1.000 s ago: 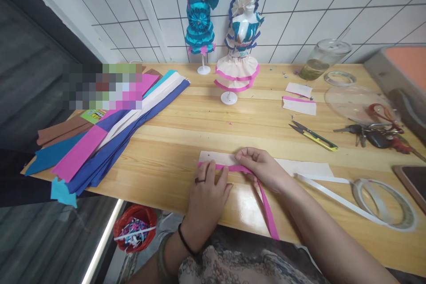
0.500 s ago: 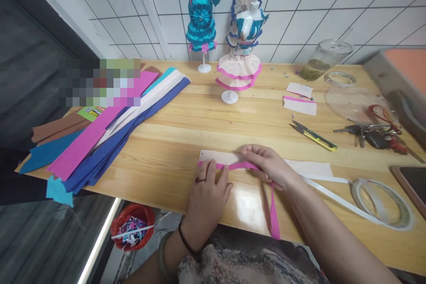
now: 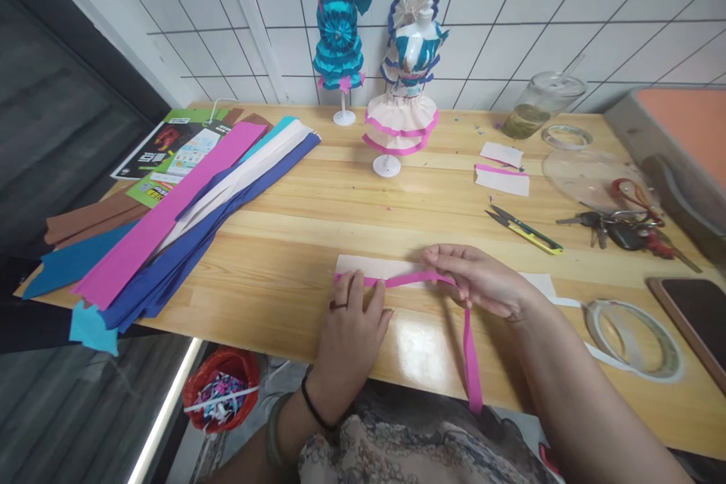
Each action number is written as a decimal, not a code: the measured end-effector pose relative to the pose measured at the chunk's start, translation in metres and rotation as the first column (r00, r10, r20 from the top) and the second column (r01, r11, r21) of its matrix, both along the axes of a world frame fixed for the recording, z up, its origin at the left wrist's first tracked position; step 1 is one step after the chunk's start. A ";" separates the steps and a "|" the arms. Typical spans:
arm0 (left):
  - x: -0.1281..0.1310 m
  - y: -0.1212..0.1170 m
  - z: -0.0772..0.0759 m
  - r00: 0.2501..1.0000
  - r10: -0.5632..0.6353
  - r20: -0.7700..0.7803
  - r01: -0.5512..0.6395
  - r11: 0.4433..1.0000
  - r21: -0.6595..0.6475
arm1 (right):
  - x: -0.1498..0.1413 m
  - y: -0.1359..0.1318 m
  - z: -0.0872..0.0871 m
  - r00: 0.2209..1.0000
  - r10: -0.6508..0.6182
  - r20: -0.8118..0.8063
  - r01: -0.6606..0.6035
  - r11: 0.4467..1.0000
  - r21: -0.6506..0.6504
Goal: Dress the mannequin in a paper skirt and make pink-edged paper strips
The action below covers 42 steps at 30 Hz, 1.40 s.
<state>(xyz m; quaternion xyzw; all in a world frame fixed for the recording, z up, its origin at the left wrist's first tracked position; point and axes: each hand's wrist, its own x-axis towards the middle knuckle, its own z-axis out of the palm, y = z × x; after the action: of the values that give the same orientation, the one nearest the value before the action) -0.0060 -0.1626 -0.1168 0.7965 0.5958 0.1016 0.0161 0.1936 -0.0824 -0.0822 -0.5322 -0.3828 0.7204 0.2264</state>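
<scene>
A white crepe-paper strip (image 3: 371, 265) lies lengthwise on the table before me. A narrow pink crepe-paper strip (image 3: 411, 279) runs along its near edge. My left hand (image 3: 355, 325) rests on the left part of both, fingers spread and fingertips pressing the pink strip down. Farther right, my right hand (image 3: 482, 280) is closed in a pinch on the pink strip and holds it slightly raised. From there the pink strip's loose end hangs over the table's front edge. The right fingers partly hide the right part of the white strip.
Left lies a stack of coloured crepe-paper strips (image 3: 170, 219). Two dressed mannequin stands (image 3: 343, 117) (image 3: 386, 166) are at the back. To the right are thread snips (image 3: 525, 231), keys (image 3: 624, 231), a tape roll (image 3: 638, 340) and a phone (image 3: 692, 318). A red scrap basket (image 3: 243, 370) stands below.
My right hand has slid to the right along the pink strip, drawing the held stretch straighter. My left hand stays pressed on the strips. The view has shifted slightly.
</scene>
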 end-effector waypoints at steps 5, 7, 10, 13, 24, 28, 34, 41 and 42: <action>0.000 0.000 0.000 1.000 0.001 -0.020 -0.001 1.000 0.008 | 0.011 -0.006 0.000 0.973 0.142 0.180 -0.166 0.978 0.128; 0.001 0.000 0.000 1.000 0.003 -0.026 -0.003 1.000 0.006 | 0.015 -0.010 0.000 0.952 0.190 0.240 -0.228 0.963 0.140; 0.001 0.000 0.000 0.999 0.007 -0.032 -0.007 1.000 0.002 | 0.020 -0.016 0.001 0.919 0.214 0.331 -0.273 0.951 0.143; 0.001 0.000 -0.001 0.999 0.001 -0.034 -0.001 1.000 0.000 | 0.023 -0.023 0.001 0.893 0.216 0.395 -0.304 0.937 0.175; -0.001 0.001 0.001 0.999 -0.010 -0.053 0.010 1.000 0.001 | 0.029 -0.037 -0.011 0.746 -0.002 0.666 -0.332 0.866 0.374; -0.001 0.001 0.000 0.998 -0.009 -0.068 0.010 1.000 0.010 | 0.030 -0.035 -0.011 0.728 -0.009 0.686 -0.352 0.853 0.384; -0.001 0.002 0.000 0.998 -0.001 -0.069 0.002 1.000 0.006 | 0.032 -0.036 -0.014 0.663 -0.021 0.748 -0.384 0.849 0.364; 0.000 0.001 -0.001 0.997 0.003 -0.074 0.001 0.999 0.042 | 0.032 -0.037 -0.015 0.652 -0.060 0.756 -0.342 0.866 0.364; 0.000 0.001 -0.001 0.997 0.003 -0.074 0.000 0.999 0.044 | 0.031 -0.037 -0.015 0.652 -0.063 0.756 -0.339 0.868 0.364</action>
<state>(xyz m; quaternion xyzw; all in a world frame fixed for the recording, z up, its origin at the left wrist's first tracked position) -0.0058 -0.1620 -0.1182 0.7996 0.5941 0.0850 -0.0234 0.2248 -0.1195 -0.0968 -0.6753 -0.6462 0.3365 0.1149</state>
